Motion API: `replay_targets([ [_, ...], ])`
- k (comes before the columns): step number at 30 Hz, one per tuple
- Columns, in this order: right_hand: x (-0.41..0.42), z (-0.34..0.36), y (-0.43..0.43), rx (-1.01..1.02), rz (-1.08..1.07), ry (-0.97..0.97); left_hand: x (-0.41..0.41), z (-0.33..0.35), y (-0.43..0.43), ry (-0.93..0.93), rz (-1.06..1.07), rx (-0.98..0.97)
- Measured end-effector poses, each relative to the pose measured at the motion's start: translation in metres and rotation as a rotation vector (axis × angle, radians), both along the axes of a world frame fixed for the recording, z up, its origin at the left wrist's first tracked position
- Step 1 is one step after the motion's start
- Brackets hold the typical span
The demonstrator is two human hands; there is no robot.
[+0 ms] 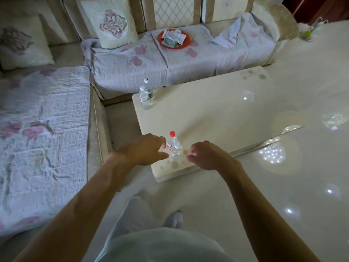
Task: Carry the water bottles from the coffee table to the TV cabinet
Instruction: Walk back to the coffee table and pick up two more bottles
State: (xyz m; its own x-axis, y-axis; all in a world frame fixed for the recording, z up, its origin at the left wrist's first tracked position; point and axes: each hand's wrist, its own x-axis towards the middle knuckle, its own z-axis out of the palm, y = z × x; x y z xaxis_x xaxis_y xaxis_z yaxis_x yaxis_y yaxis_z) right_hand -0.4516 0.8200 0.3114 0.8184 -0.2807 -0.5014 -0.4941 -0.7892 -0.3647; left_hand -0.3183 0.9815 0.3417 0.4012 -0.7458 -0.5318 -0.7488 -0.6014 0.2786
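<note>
Two clear water bottles stand at the near left corner of the cream coffee table (pixel 217 114): one with a red cap (pixel 171 141) and, just in front, one with a white cap (pixel 177 150). My left hand (pixel 145 150) hovers at their left with fingers spread, its fingertips close to the red-capped bottle. My right hand (pixel 205 156) is on their right, fingers loosely curled, holding nothing. Two more bottles stand at the table's far left corner, one with a white cap (pixel 144 99) and a taller one with a green-marked cap (pixel 149 90) behind it.
A corner sofa (pixel 43 129) covered with floral throws wraps the left and far sides. An orange plate with papers (pixel 174 38) lies on the far seat. Glossy pale floor (pixel 283 195) stretches to the right. My foot (pixel 174 219) stands below the table's near edge.
</note>
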Motion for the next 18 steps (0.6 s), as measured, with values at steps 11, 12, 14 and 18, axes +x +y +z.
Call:
replay_targets([
  [11,0.082,-0.042,-0.041,0.054,-0.227,0.130,0.111,-0.042,-0.064,0.089,-0.171,0.039],
  [12,0.090,-0.047,-0.044,0.065,-0.248,0.144,0.124,-0.047,-0.069,0.108,-0.183,0.043],
  [14,0.107,-0.056,-0.048,0.090,-0.269,0.182,0.153,-0.059,-0.080,0.143,-0.195,0.037],
  [18,0.134,-0.070,-0.051,0.122,-0.359,0.230,0.198,-0.084,-0.094,0.180,-0.245,0.048],
])
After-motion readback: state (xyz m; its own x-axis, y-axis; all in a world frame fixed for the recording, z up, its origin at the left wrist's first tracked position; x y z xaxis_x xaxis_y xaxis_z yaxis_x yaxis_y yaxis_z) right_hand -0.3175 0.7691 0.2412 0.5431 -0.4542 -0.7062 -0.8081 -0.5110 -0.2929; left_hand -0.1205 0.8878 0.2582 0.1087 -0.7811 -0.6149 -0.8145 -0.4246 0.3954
